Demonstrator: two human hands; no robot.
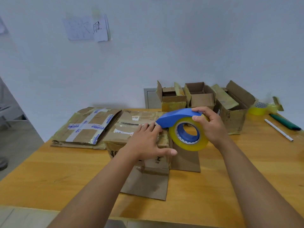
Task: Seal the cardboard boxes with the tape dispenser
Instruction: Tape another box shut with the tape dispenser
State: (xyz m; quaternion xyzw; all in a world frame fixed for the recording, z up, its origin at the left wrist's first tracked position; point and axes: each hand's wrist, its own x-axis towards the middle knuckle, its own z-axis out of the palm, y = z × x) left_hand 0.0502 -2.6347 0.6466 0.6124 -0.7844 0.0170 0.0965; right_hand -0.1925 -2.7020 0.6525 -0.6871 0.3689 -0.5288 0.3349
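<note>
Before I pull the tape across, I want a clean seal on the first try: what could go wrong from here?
1. The left hand lies flat on the box right by the tape dispenser nose, so its fingers may get taped or nicked.
2. The right hand holds the dispenser at the box's right edge, so the tape might start short of the seam.
3. Two box flaps lie open on the table; the box could shift.

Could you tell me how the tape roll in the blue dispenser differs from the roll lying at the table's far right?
The dispenser roll stands on edge in the right hand, mounted on a blue hub at the box; the spare roll lies flat, unheld, bare of any dispenser, beside the open boxes. Both are yellowish clear tape.
</note>
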